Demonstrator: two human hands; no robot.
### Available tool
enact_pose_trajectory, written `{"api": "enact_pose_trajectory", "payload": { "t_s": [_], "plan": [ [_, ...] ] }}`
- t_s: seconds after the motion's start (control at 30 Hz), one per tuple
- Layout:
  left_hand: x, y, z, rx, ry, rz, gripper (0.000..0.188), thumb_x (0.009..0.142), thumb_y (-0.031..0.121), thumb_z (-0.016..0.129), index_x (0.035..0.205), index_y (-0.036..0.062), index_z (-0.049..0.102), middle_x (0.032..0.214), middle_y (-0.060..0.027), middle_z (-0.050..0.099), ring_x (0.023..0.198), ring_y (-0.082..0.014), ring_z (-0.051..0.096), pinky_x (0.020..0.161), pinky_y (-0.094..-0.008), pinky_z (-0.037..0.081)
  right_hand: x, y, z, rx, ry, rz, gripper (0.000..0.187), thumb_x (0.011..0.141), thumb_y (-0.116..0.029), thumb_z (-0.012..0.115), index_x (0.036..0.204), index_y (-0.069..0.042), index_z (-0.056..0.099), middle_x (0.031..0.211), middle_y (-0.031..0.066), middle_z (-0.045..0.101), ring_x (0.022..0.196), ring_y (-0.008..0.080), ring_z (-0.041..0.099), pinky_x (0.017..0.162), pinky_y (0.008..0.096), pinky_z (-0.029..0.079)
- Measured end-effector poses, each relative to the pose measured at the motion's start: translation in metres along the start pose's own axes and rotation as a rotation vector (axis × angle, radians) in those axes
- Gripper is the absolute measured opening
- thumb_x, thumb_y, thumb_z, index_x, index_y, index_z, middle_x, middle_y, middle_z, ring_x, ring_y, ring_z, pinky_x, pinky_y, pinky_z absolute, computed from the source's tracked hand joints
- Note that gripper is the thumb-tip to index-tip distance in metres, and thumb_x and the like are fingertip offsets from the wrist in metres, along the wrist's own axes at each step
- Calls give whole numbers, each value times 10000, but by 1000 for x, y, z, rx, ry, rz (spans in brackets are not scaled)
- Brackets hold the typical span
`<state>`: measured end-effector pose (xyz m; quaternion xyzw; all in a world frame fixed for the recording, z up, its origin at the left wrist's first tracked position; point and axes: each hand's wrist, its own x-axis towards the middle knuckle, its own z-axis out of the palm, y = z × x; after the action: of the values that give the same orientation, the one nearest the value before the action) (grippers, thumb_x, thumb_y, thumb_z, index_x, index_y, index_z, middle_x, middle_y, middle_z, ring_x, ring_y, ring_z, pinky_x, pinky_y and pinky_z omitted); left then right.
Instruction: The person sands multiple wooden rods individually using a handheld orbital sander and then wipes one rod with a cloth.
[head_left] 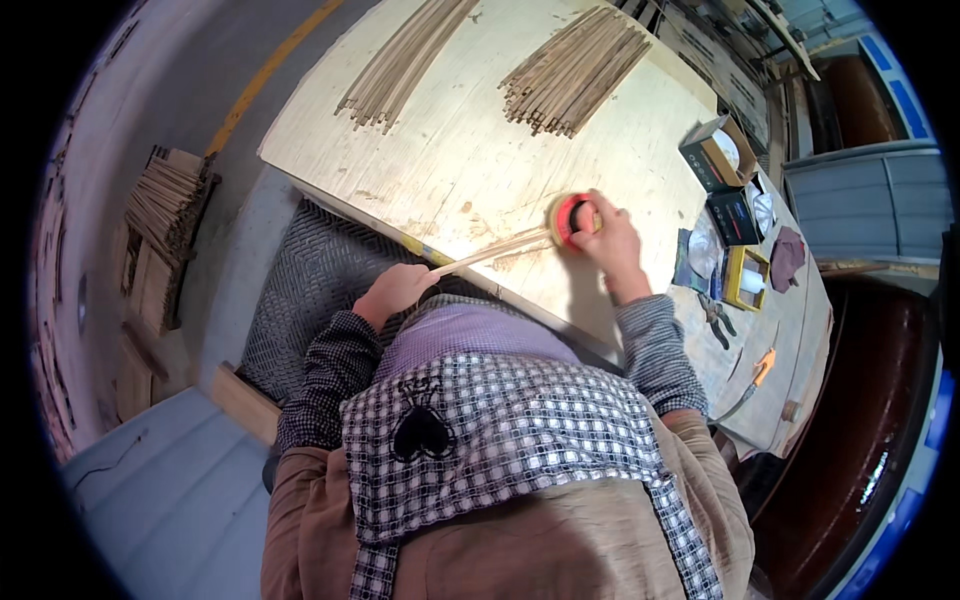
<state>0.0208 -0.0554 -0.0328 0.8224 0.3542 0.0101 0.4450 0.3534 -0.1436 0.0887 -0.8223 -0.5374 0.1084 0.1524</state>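
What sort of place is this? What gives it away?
Probably a woodworking workshop: bundled thin wooden strips lie on a large, pale table, more cut wood is stacked at the left, and pliers lie at the right.

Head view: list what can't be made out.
All in the head view:
Left stick bundle: far ends cut off by the upper edge.
Red roll: partly covered by the right hand.
Pale strips: too thin and blurred to count.
Left hand: fingertips hidden by the hand itself.
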Motion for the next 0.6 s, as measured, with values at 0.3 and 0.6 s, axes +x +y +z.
{"api": "enact_pose_trajectory", "payload": {
  "t_s": [0.3, 0.6],
  "plan": [
    [5, 8, 2, 11, 0, 121, 360, 943, 287, 445, 794, -14, 573, 774, -197, 578, 753, -370, 555, 657, -450, 423, 10, 17, 13, 30, 7, 136, 737, 596, -260, 752, 1288, -237, 499, 974, 227, 576, 864, 395, 601, 789, 428, 503],
    [6, 19, 7, 49, 94, -88, 402, 926, 350, 491, 790, -15, 591, 773, -218, 582, 768, -401, 555, 654, -449, 415, -30, -75, 36, 106, -292, -250, 538, 739, -206, 640, 1246, -297, 488, 1002, 257, 509, 804, 405, 615, 722, 437, 513]
  ]
}}
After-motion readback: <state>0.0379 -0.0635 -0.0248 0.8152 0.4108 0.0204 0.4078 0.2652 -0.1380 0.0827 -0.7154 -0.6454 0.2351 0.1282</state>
